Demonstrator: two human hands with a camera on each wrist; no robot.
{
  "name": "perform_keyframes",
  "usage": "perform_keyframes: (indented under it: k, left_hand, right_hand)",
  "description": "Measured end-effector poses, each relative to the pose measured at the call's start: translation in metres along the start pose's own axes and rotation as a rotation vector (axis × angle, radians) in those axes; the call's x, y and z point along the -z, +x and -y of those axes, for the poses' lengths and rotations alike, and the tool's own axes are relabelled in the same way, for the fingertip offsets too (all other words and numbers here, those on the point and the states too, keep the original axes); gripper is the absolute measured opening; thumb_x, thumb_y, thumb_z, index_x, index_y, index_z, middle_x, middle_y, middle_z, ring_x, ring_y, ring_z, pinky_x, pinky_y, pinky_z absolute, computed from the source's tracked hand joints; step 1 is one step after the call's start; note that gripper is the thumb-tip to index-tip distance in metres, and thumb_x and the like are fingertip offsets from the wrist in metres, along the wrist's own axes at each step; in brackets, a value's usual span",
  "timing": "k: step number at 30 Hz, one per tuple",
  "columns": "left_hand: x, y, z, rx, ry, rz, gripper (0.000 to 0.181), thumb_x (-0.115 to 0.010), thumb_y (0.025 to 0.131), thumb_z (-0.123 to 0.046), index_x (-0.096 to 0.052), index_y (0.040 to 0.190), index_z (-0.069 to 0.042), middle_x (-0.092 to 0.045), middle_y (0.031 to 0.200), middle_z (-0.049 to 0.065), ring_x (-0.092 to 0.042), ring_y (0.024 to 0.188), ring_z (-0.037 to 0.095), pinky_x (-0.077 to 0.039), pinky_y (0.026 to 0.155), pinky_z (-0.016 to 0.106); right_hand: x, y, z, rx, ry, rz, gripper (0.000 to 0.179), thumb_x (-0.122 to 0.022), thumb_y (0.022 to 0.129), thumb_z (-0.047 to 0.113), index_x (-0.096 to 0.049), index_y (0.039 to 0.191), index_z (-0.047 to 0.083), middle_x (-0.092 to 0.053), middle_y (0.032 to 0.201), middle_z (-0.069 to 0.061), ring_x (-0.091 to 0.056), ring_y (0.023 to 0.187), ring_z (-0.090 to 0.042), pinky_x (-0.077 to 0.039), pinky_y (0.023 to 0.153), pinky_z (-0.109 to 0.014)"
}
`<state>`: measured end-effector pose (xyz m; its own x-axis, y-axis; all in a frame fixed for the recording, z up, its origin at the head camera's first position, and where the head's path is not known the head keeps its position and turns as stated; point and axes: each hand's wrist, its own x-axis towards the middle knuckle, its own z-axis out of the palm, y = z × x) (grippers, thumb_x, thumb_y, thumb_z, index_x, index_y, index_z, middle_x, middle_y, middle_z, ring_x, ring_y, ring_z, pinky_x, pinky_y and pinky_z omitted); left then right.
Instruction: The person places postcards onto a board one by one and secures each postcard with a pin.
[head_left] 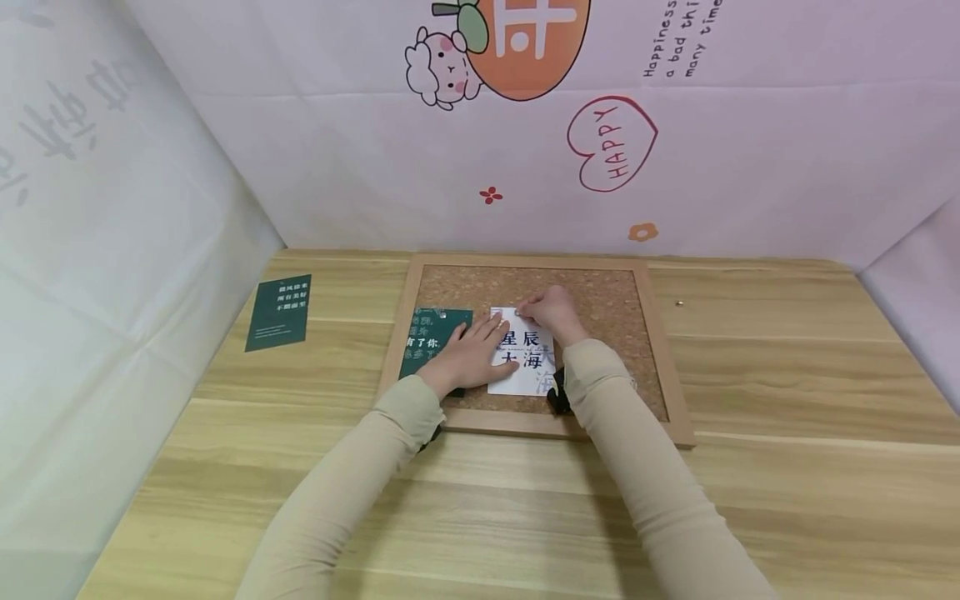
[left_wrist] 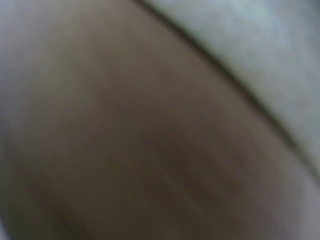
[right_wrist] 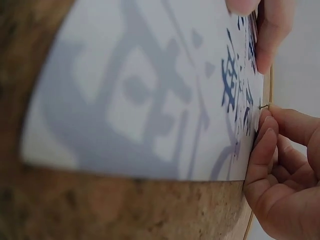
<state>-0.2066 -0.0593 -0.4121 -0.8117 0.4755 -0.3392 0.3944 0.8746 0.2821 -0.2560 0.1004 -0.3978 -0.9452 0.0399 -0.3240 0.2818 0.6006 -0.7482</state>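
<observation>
A white card (head_left: 513,383) with dark blue characters lies on a framed cork board (head_left: 603,325). My left hand (head_left: 468,357) spreads its fingers over the card's left side, its wrist side over a dark green card (head_left: 420,367). At the white card's top edge, my right hand (head_left: 557,312) pinches a thumbtack (right_wrist: 264,106) between thumb and finger. In the right wrist view the tack's thin pin points at the card; whether it has entered the cork cannot be told. The left wrist view is a blur of skin and sleeve.
A second green card (head_left: 277,315) lies on the wooden table (head_left: 480,517), left of the board. A small metal tack (head_left: 679,303) sits to the board's right. Another tack (head_left: 442,316) is at the top of the green card on the board. White printed cloth (head_left: 360,167) hangs behind.
</observation>
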Motion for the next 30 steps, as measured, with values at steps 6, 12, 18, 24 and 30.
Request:
perform_keyframes:
  k: [6, 12, 18, 24, 30]
  left_hand:
    - [-0.0013, 0.001, 0.0001, 0.002, 0.0, -0.006, 0.078, -0.039, 0.096, -0.058, -0.008, 0.156, -0.019, -0.002, 0.164, 0.0, -0.001, 0.152, 0.02, -0.006, 0.122, 0.05]
    - [-0.003, 0.002, 0.0004, 0.005, 0.009, -0.01, 0.077, -0.038, 0.096, -0.058, -0.009, 0.156, -0.018, -0.003, 0.164, 0.0, -0.001, 0.152, 0.02, -0.007, 0.122, 0.05]
    - [-0.0036, 0.0022, 0.0006, 0.007, 0.008, -0.014, 0.077, -0.039, 0.096, -0.058, -0.01, 0.156, -0.018, -0.003, 0.164, 0.0, -0.001, 0.152, 0.02, -0.007, 0.122, 0.05]
    - [-0.0023, 0.0012, -0.0002, 0.006, 0.009, -0.01, 0.077, -0.039, 0.096, -0.058, -0.01, 0.156, -0.018, -0.003, 0.164, 0.0, -0.002, 0.152, 0.02, -0.007, 0.122, 0.05]
    - [-0.0009, -0.0001, -0.001, 0.01, 0.008, -0.007, 0.077, -0.039, 0.096, -0.058, -0.009, 0.156, -0.018, -0.003, 0.164, 0.0, -0.002, 0.152, 0.02, -0.006, 0.122, 0.05]
  right_hand:
    - [0.0007, -0.001, -0.0016, 0.02, 0.003, 0.009, 0.021, -0.061, 0.093, 0.014, -0.072, 0.103, -0.002, -0.069, 0.103, -0.014, -0.053, 0.074, -0.011, -0.04, 0.063, -0.018]
    - [0.001, 0.0022, -0.0044, 0.017, 0.002, 0.008, 0.022, -0.061, 0.093, 0.015, -0.072, 0.102, -0.002, -0.067, 0.083, -0.004, -0.052, 0.066, -0.007, -0.04, 0.061, -0.017]
    - [0.0011, 0.0039, -0.0054, 0.0, 0.02, 0.019, 0.022, -0.062, 0.093, 0.013, -0.071, 0.105, -0.002, -0.064, 0.075, -0.001, -0.052, 0.063, -0.005, -0.041, 0.058, -0.016]
    - [0.0019, 0.0036, -0.0046, 0.0, 0.033, 0.019, 0.023, -0.063, 0.092, 0.011, -0.07, 0.106, -0.004, -0.062, 0.074, -0.001, -0.051, 0.06, -0.004, -0.041, 0.057, -0.015]
    - [0.0012, 0.0033, -0.0038, -0.009, 0.056, 0.033, 0.023, -0.06, 0.094, 0.011, -0.07, 0.108, -0.005, -0.066, 0.088, -0.008, -0.052, 0.06, -0.003, -0.044, 0.057, -0.014]
